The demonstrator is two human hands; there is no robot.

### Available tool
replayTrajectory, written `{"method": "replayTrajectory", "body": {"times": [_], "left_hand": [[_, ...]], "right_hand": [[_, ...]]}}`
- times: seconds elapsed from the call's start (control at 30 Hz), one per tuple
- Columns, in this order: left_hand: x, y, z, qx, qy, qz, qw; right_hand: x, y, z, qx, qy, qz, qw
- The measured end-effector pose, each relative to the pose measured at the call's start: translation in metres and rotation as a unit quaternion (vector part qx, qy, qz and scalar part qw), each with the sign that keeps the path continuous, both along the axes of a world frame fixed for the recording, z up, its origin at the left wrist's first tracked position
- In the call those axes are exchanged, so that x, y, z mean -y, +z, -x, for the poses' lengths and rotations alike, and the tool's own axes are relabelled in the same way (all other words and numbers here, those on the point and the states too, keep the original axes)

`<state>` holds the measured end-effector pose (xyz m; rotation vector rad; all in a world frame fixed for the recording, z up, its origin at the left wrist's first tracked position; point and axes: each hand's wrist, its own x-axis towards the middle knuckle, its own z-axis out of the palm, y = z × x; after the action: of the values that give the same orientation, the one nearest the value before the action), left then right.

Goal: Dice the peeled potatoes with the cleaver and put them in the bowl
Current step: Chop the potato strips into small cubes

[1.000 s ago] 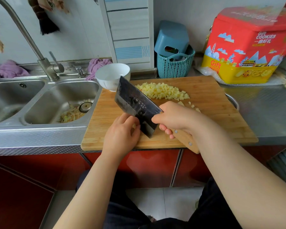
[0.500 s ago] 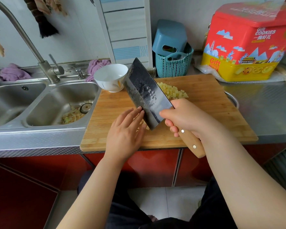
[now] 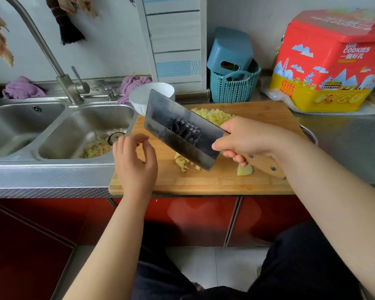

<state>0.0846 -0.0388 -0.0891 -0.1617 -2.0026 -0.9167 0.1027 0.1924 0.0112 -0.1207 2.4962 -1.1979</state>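
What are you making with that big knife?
A person is dicing potatoes. The right hand grips the cleaver, lifted and tilted over the cutting board. The left hand hovers beside it, holding nothing. A pile of diced potato and a few loose bits lie on the board; none shows in the white bowl.

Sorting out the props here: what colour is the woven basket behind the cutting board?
Teal; the woven basket shows best in the head view.

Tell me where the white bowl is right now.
In the head view the white bowl sits at the cutting board's far left corner, beside the sink, partly hidden behind the raised cleaver.
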Motion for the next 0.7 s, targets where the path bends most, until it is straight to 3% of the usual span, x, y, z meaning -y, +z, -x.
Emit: {"method": "replayTrajectory", "body": {"times": [0.27, 0.7], "left_hand": [[0.004, -0.01, -0.004, 0.04, -0.02, 0.008, 0.999], [0.004, -0.011, 0.002, 0.118, -0.012, 0.04, 0.992]], "right_hand": [[0.011, 0.001, 0.014, 0.052, 0.094, -0.057, 0.993], [0.0, -0.003, 0.048, 0.078, 0.142, -0.103, 0.981]]}}
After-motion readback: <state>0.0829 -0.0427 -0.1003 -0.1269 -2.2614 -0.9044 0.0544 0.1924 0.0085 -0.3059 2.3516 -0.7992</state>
